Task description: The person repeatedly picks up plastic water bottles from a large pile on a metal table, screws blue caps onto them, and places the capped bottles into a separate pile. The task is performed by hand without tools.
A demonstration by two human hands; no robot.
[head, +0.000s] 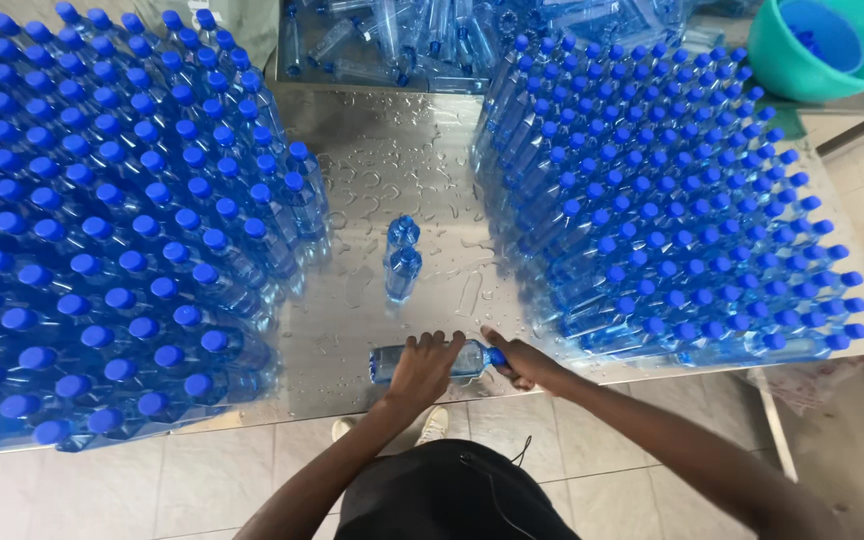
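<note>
Wet steel table (392,150); pale tiled floor (182,485); teal basin (832,45) beyond

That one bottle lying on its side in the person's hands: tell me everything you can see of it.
The bottle is clear, blue-tinted plastic with a blue screw cap. It lies on its side at the near edge of the wet metal table, cap pointing right. The left hand grips its middle from above; the right hand pinches the cap end. Whether it is full cannot be told.
</note>
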